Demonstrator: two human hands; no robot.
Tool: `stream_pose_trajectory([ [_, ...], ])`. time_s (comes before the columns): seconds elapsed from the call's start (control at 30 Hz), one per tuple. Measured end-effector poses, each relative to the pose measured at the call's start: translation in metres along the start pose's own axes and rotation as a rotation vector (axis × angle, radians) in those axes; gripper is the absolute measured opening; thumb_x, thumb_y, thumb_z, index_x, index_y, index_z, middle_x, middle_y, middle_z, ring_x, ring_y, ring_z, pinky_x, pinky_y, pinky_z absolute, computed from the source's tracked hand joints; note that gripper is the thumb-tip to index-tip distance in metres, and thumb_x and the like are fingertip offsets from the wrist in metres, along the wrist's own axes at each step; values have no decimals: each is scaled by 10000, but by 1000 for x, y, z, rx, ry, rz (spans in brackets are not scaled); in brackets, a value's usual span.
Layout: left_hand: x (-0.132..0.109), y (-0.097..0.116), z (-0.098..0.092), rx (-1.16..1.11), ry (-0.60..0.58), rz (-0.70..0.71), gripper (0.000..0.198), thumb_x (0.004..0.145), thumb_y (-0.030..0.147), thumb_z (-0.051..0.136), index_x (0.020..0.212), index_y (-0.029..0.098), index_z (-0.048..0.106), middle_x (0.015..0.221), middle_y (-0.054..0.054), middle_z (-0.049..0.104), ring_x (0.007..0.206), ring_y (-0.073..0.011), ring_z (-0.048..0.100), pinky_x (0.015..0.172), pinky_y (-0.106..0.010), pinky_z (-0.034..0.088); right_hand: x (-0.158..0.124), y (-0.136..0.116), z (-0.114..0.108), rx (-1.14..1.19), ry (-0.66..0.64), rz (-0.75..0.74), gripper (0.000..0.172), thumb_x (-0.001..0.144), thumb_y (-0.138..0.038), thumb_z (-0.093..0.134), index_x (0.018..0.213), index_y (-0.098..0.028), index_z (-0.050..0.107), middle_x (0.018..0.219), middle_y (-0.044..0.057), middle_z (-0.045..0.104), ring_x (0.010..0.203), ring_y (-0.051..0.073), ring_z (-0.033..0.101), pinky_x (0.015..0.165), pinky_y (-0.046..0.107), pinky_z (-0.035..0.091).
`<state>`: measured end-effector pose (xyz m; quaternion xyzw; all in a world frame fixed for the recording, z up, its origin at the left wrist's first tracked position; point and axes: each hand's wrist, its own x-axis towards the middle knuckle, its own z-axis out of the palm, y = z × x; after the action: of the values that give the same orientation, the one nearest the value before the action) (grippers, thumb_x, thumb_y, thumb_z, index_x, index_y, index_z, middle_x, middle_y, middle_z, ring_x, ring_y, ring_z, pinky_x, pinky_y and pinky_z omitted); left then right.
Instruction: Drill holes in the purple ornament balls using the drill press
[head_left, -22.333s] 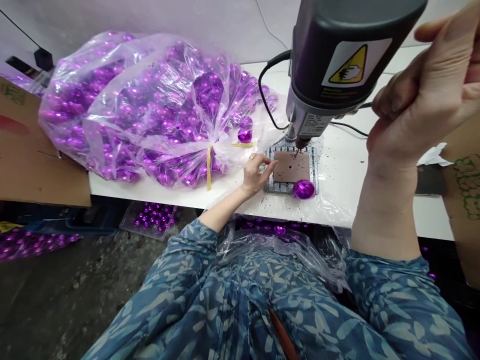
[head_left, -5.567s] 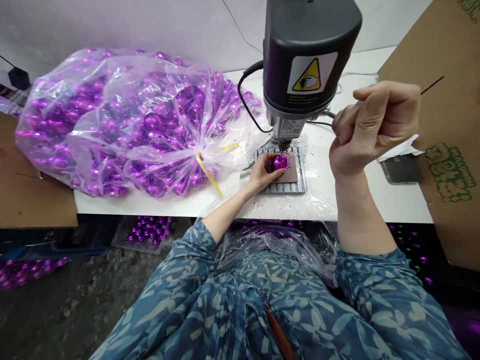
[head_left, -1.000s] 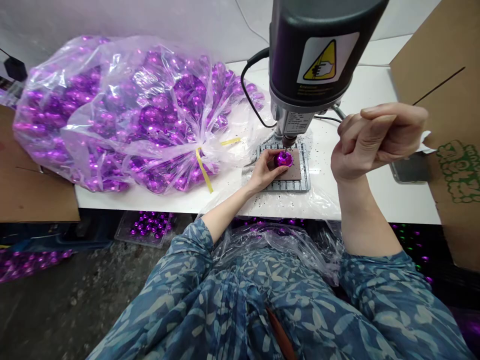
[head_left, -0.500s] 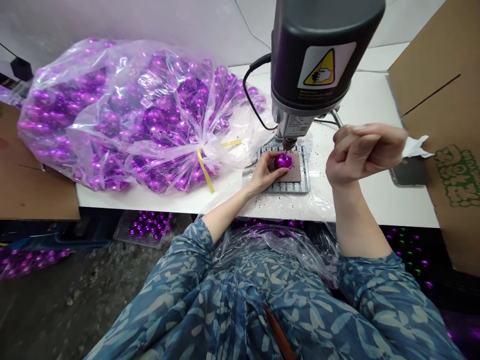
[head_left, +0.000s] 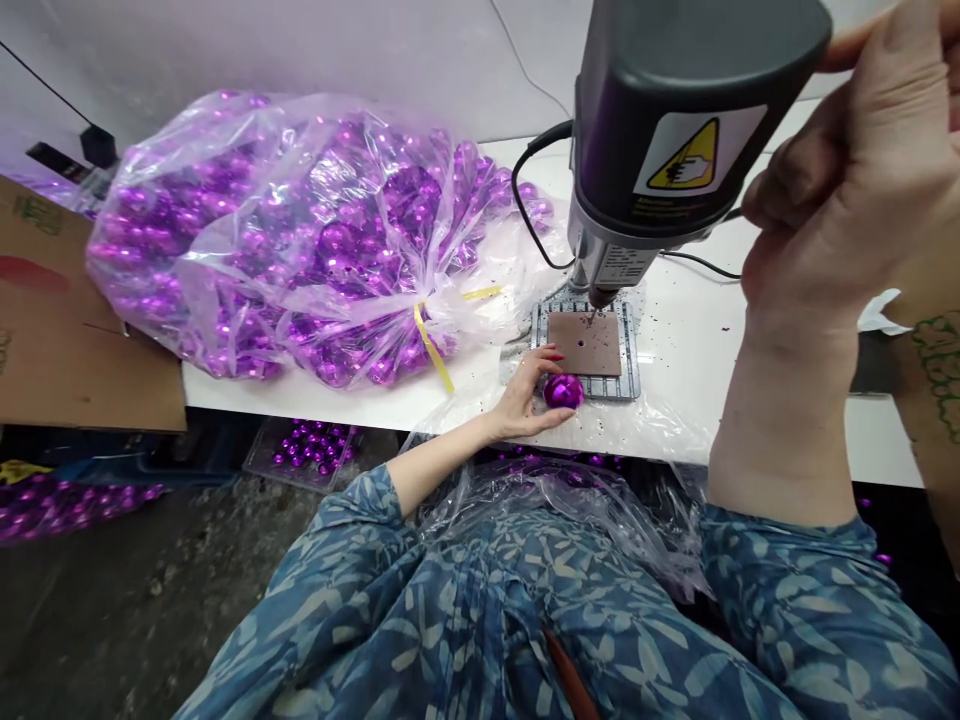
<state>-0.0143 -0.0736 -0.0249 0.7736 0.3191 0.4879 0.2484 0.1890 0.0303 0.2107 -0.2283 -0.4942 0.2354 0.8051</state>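
A shiny purple ball (head_left: 562,391) lies at the near edge of the drill press base (head_left: 600,387), between the thumb and fingers of my left hand (head_left: 523,395). Those fingers are spread, with a gap above the ball, while the thumb is close against its near side. My right hand (head_left: 847,170) is raised beside the black drill press head (head_left: 697,100), its fingers curled around the lever, which the hand hides. Under the drill chuck (head_left: 602,297), a brown square board (head_left: 600,350) with a small dark hole rests on the slotted base.
A big clear bag of purple balls (head_left: 300,240), tied with yellow ribbon (head_left: 433,348), fills the left of the white table (head_left: 337,398). Cardboard boxes (head_left: 82,330) flank both sides. Dark shavings dot the base area. Below the table sits a clear bin (head_left: 262,455) of purple balls.
My left hand has drawn the ball off the board toward me, and its fingers have spread. My right hand has risen with the lever, and the drill bit is clear of the ball.
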Motion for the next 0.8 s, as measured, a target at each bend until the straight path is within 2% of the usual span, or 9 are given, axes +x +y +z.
stream_pose_trajectory([
  [0.07,21,-11,-15,67,-13,-78,290,1099,512,575,1196,243,620,1282,-124,739,1372,-318,680,1152,-557,575,-1,1,1,7,13,0,553,648,-729,797,732,-203,649,458,-95,205,360,34,239,371,312,12],
  [0.13,59,-32,-34,243,-7,-280,200,1128,340,493,1185,222,644,1183,-118,769,1215,-280,723,1104,-507,586,-1,2,2,10,23,1,551,666,-726,793,736,-197,651,455,-98,217,360,32,240,376,307,0],
  [0.17,81,-45,-44,376,-19,-384,197,1108,257,504,1213,203,661,1215,-141,770,1224,-290,711,1131,-511,565,-1,2,2,18,28,-1,536,703,-707,792,740,-191,649,456,-101,216,360,29,233,374,298,-2],
  [0.27,140,-82,-74,810,-48,-690,343,1020,59,520,1287,156,712,1417,-208,718,1430,-366,605,1277,-584,437,-2,3,2,66,18,-15,468,787,-612,809,751,-171,657,465,-100,224,367,19,227,366,255,23],
  [0.37,171,-101,-93,1063,-54,-869,501,1016,4,442,1428,144,690,1628,-221,585,1533,-389,515,1286,-595,425,-3,1,1,90,3,-30,482,714,-622,847,740,-175,669,463,-90,273,371,13,230,358,235,55],
  [0.5,177,-104,-103,1120,-22,-905,515,1072,39,355,1418,159,716,1622,-217,560,1505,-352,533,1219,-465,483,-4,-4,0,49,-5,-3,507,704,-658,829,740,-183,655,461,-91,298,371,6,238,355,229,65],
  [0.57,174,-102,-103,1101,16,-912,489,1078,59,373,1413,160,715,1589,-228,567,1473,-357,566,1197,-454,495,-5,-5,1,19,-12,6,549,686,-715,803,735,-193,640,457,-97,257,364,9,243,352,239,59],
  [0.63,168,-101,-102,1062,24,-913,458,1061,65,423,1416,151,699,1590,-249,554,1467,-384,580,1211,-495,487,-5,-6,3,25,-11,2,581,665,-751,781,729,-195,624,457,-101,216,358,14,240,350,248,39],
  [0.8,153,-99,-102,936,17,-867,438,995,77,545,1411,168,649,1611,-266,518,1440,-424,594,1230,-617,452,-4,-4,5,81,15,-21,500,691,-633,822,727,-177,620,452,-109,215,353,13,247,360,253,20],
])
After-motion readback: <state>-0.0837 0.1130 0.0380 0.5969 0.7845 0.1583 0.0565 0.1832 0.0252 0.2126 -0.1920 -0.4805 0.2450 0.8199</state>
